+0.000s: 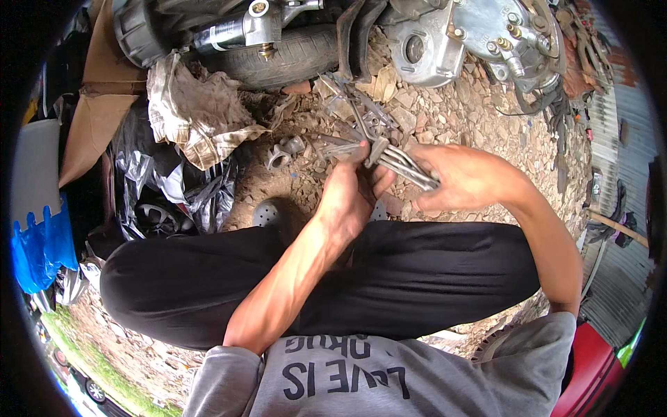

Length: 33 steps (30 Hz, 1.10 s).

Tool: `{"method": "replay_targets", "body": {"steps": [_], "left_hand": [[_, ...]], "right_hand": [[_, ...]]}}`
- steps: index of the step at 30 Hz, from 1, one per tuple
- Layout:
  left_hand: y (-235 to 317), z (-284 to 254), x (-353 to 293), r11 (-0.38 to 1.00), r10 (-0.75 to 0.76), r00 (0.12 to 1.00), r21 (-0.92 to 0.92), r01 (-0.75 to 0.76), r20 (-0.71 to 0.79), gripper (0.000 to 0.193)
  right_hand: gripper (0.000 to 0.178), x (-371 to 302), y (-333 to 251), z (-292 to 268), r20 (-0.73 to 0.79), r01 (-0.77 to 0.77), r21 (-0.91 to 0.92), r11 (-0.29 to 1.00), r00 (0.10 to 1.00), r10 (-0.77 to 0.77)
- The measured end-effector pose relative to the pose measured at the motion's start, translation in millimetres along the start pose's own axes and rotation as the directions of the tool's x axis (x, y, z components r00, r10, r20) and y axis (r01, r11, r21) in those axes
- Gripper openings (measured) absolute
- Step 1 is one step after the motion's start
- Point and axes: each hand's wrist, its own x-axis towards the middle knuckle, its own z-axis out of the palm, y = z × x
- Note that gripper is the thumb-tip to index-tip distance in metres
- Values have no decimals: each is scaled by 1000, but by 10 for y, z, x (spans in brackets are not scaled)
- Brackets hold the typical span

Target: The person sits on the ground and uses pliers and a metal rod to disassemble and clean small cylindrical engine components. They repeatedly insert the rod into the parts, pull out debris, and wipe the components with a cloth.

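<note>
Over the gravel in front of my knees, I hold a bundle of long grey metal tools (pixel 403 165) between my two hands; their exact kind is hard to make out. My right hand (pixel 458 177) is closed round the right end of the bundle. At its left end my left hand (pixel 347 191) is closed, thumb and fingers on either side of a flat metal piece. More metal tools and small parts (pixel 358 121) lie loosely piled on the ground just beyond my left hand. Left of that pile sits a small ring-shaped metal fitting (pixel 281 156).
A dirty cloth (pixel 198 111) and black plastic bags (pixel 174 184) lie at the left. Beyond are a tyre (pixel 285 59), a silver cylindrical part (pixel 226 35) and a large metal housing (pixel 500 35). A corrugated metal sheet (pixel 625 132) stands at the right, a wooden stick (pixel 618 228) beside it.
</note>
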Motion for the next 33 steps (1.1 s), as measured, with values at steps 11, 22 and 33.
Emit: {"method": "replay_targets", "body": {"steps": [11, 22, 33], "left_hand": [[74, 110, -468, 948, 261, 963, 205, -244, -61, 60], [235, -99, -91, 815, 488, 872, 380, -438, -41, 24], [436, -73, -104, 844, 463, 864, 397, -361, -199, 27]], "right_hand": [[72, -315, -47, 425, -169, 200, 283, 938, 973, -157], [87, 126, 186, 388, -39, 265, 519, 813, 957, -287], [69, 73, 208, 252, -96, 335, 469, 817, 939, -329]]}}
